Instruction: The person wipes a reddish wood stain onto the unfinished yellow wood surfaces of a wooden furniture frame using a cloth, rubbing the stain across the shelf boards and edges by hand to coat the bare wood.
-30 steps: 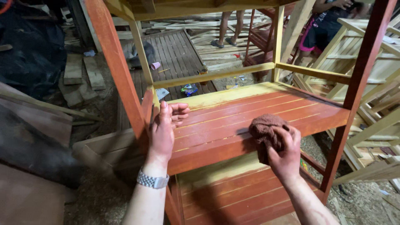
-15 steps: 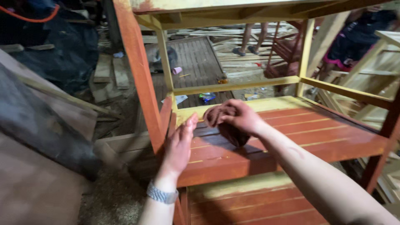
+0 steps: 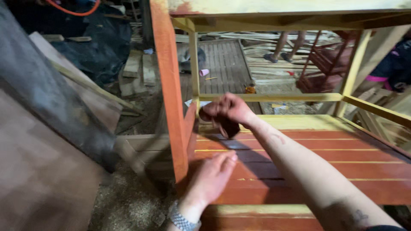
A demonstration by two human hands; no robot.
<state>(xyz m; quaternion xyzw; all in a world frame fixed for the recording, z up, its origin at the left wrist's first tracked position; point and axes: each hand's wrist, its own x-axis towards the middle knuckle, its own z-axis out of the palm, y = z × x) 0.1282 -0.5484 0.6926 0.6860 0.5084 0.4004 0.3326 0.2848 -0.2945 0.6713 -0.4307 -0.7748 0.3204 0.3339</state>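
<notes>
A wooden rack with a slatted shelf [image 3: 325, 171] stained red-brown stands before me, its back strip and rails still pale yellow. My right hand [image 3: 229, 110] reaches across to the shelf's far left corner, shut on a dark brown rag [image 3: 224, 126] that touches the slats there. My left hand [image 3: 212, 177], with a metal watch at the wrist, rests flat with fingers apart on the shelf's near left part, beside the orange-red front post [image 3: 171, 98].
A lower red shelf [image 3: 265, 222] shows under the near edge. Dark boards [image 3: 51, 128] lean at the left over sawdust-covered ground. Beyond the rack lie a slatted wooden panel [image 3: 224, 64], scrap planks and a red frame [image 3: 325, 64]. Another person's legs [image 3: 287, 45] stand at the back.
My right hand carried the rag from the shelf's right side across to its far left corner. My left hand stayed on the near left of the shelf while my view swung left.
</notes>
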